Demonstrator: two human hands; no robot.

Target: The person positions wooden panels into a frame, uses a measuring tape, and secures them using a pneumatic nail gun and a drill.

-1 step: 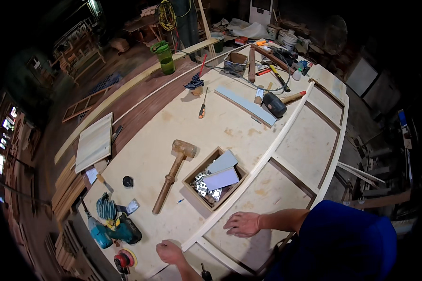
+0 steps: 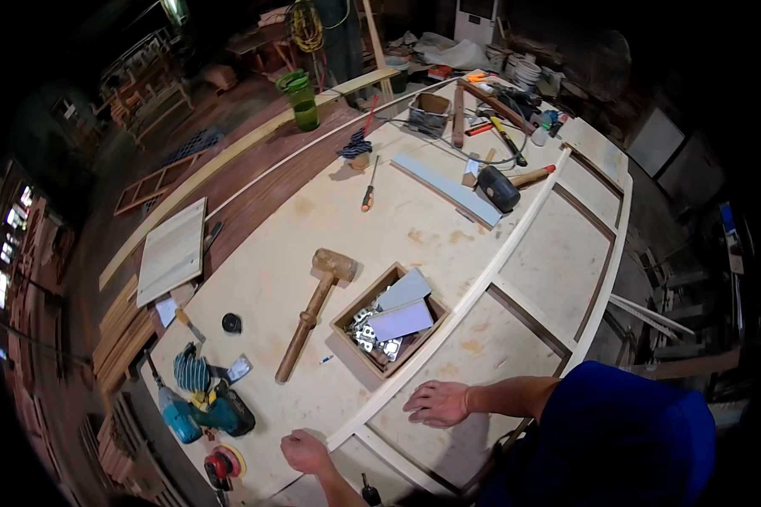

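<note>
My right hand (image 2: 437, 404) lies palm down with its fingers spread on the pale panel inside a wooden frame (image 2: 528, 311). Left of the frame's near end, my left hand (image 2: 306, 452) rests curled on the workbench (image 2: 254, 338); whatever its fingers may hold is hidden. Just beyond both hands stands an open wooden box (image 2: 347, 340) with metal hinges (image 2: 367, 331) and two flat blocks (image 2: 402, 320) in it. A wooden mallet (image 2: 314, 314) lies left of the box. At the lower left are a teal cordless drill (image 2: 228, 411) and a red sander (image 2: 223, 463).
Farther along the bench lie a screwdriver (image 2: 369, 188), a grey-blue strip (image 2: 444, 191) and a black rubber mallet (image 2: 500, 189). A green jug (image 2: 300, 101) stands at the far left edge. Near the left edge are a pale board (image 2: 172, 252) and a black tape roll (image 2: 231, 322).
The view has shifted very slightly. Both hands stay in place, and nothing on the bench has visibly been moved.
</note>
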